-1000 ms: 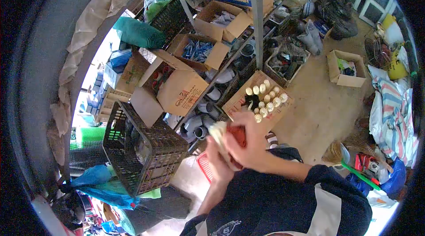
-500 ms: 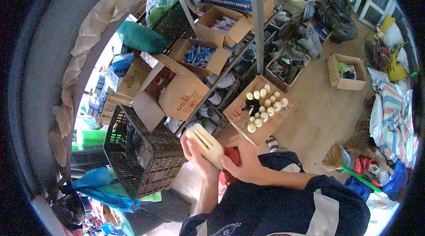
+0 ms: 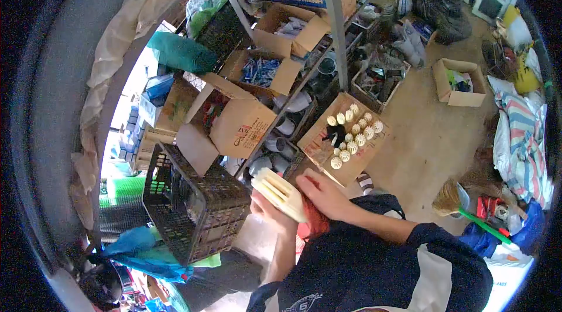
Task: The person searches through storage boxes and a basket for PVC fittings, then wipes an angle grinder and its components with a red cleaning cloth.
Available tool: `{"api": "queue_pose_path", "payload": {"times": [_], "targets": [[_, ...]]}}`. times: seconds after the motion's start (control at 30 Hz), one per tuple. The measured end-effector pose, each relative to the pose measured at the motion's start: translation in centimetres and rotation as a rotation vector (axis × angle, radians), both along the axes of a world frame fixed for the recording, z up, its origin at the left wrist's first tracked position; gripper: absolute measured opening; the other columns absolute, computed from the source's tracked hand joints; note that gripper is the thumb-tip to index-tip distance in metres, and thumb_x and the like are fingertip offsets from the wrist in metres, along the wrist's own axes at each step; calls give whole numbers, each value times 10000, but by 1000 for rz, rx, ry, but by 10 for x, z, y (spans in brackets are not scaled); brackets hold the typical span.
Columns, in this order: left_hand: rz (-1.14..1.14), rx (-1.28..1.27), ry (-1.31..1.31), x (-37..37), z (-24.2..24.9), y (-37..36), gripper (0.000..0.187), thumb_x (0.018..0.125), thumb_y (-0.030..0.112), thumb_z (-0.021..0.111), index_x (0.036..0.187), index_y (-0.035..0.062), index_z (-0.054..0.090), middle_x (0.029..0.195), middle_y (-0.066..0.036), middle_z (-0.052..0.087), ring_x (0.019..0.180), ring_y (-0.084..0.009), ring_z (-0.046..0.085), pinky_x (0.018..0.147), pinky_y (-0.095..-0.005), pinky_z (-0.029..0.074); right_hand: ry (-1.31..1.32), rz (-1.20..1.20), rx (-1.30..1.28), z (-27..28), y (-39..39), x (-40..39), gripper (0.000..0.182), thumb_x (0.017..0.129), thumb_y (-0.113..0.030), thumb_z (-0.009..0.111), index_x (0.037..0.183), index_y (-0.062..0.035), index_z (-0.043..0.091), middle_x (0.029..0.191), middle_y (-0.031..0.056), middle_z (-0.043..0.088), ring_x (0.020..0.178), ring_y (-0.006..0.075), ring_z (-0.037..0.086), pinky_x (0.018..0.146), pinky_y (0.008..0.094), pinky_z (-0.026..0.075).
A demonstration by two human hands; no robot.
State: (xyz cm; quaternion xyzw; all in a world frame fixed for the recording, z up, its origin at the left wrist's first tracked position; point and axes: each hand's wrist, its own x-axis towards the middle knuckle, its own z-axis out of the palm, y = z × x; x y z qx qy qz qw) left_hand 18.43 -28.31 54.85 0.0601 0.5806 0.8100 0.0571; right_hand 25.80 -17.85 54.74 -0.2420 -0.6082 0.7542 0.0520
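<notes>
Looking down from the head camera, I see shelving crammed with open cardboard boxes, and a black plastic crate (image 3: 196,206) tilted just left of my hands. Lower on the rack sits a cardboard box of cream brush heads (image 3: 345,136) (packed in rows, bristles up), just above my right hand. Grey pipe elbows (image 3: 281,136) fill the shelf between that box and the crate. My right hand (image 3: 325,195) lies across a red cloth (image 3: 316,223), fingers together and pressed flat on it against the brush. My left hand (image 3: 266,209) sits under a cream brush (image 3: 280,193), fingers curled up round its lower edge, clamped on it. The brush is in front of my chest, tilted toward the crate.
</notes>
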Motion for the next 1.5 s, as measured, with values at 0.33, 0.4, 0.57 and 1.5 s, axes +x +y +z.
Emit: {"api": "queue_pose_path", "payload": {"times": [0.33, 0.4, 0.57, 1.5], "targets": [[49, -376, 516, 23, 2, 21, 549, 1006, 408, 506, 1223, -95, 550, 1045, -186, 602, 942, -249, 592, 847, -381, 489, -11, 131, -27, -59, 10, 9, 678, 1009, -596, 313, 1049, -37, 696, 790, 227, 683, 746, 367, 671, 792, 448, 501], [-64, -380, 500, 20, -10, 28, 451, 1003, 339, 529, 1176, -77, 568, 1024, -169, 577, 943, -243, 568, 880, -389, 474, 6, 77, -67, -103, 2, 11, 542, 1037, -515, 302, 1219, -118, 623, 730, 208, 643, 715, 381, 647, 763, 455, 498], [-407, -443, 417, 29, -33, 49, 543, 880, 294, 710, 1252, 5, 439, 1099, -123, 525, 1008, -229, 539, 912, -374, 458, -49, -6, 77, -112, 24, 55, 502, 1038, -466, 338, 1241, -90, 600, 762, 208, 661, 743, 355, 661, 743, 443, 514], [-335, -1386, 312, -171, -528, 200, 376, 833, 330, 739, 1080, 59, 652, 1045, -147, 670, 995, -356, 607, 914, -473, 455, -1392, -546, -13, -270, 184, 391, 626, 990, -528, 493, 829, 48, 679, 734, 128, 652, 661, 185, 577, 621, 364, 458]]}}
